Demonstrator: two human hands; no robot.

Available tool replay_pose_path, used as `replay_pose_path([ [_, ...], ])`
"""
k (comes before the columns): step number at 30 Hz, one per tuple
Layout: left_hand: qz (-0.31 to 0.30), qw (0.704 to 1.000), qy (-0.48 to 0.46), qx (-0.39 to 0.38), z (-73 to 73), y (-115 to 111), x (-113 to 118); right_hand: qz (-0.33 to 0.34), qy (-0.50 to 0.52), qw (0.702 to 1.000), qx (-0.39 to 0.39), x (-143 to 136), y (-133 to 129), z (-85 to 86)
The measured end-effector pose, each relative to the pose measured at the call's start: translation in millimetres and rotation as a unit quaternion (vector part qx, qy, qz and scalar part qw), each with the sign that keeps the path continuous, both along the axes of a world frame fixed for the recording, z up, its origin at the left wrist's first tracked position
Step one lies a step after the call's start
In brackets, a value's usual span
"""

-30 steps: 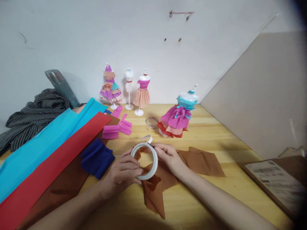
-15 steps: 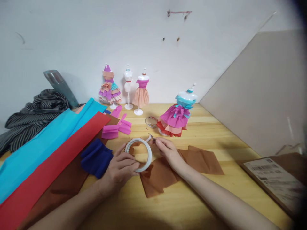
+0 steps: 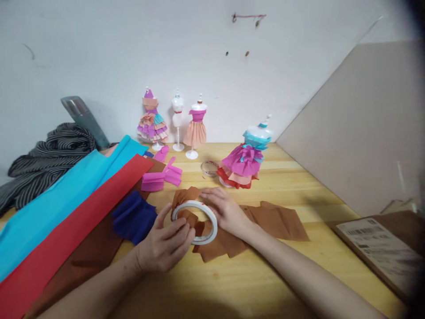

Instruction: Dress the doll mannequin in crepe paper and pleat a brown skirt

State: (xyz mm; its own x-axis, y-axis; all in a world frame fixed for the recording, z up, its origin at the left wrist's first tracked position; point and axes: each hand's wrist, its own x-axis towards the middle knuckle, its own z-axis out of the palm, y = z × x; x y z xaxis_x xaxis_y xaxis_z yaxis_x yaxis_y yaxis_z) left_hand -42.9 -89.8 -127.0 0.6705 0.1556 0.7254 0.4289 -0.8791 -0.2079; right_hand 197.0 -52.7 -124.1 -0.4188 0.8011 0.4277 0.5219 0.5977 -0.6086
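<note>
My left hand (image 3: 169, 246) is closed on a roll of white tape (image 3: 210, 235), its fingers reaching inside the ring. Brown crepe paper (image 3: 186, 194) rises behind the ring and shows through it, close to those fingertips. On the far right side of the roll, my right hand (image 3: 227, 212) is closed with its fingertips near the top of that paper. What the right fingers hold is hidden. More of the brown strip runs out to the right under my right wrist. Just left of my left hand lies a dark blue crepe piece (image 3: 135, 217).
Several dress forms stand behind, one with a magenta skirt (image 3: 244, 160) at the right. Magenta scraps (image 3: 154, 181) and a clear tape ring (image 3: 210, 168) lie nearer. Red (image 3: 83, 217) and turquoise sheets (image 3: 66, 195) cover the left; a labelled parcel (image 3: 375, 239) sits right.
The tape roll has moved slightly right and tilted, with brown paper now lifted around it. My right hand has shifted a little left; the small pointed metal tool it held no longer shows.
</note>
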Motion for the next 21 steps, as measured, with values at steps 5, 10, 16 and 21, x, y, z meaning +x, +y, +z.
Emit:
replay_pose_path([
  [5, -0.011, 0.999, 0.024, 0.018, -4.2, -0.3, 2.3, -0.018, 0.205, 0.976, -0.067, -0.1, -16.4, 29.6],
  [10, -0.020, 0.998, 0.054, 0.024, -8.7, -1.1, 2.5, 0.005, 0.224, 0.971, -0.087, -8.6, -31.0, 48.9],
  [16, -0.033, 0.997, 0.063, 0.014, -9.1, -2.9, 4.7, -0.015, 0.245, 0.943, -0.225, -10.4, -26.0, 42.9],
  [21, -0.023, 0.999, 0.045, -0.002, -7.4, 0.4, 5.4, -0.001, 0.342, 0.869, -0.357, -4.5, -13.5, 33.0],
])
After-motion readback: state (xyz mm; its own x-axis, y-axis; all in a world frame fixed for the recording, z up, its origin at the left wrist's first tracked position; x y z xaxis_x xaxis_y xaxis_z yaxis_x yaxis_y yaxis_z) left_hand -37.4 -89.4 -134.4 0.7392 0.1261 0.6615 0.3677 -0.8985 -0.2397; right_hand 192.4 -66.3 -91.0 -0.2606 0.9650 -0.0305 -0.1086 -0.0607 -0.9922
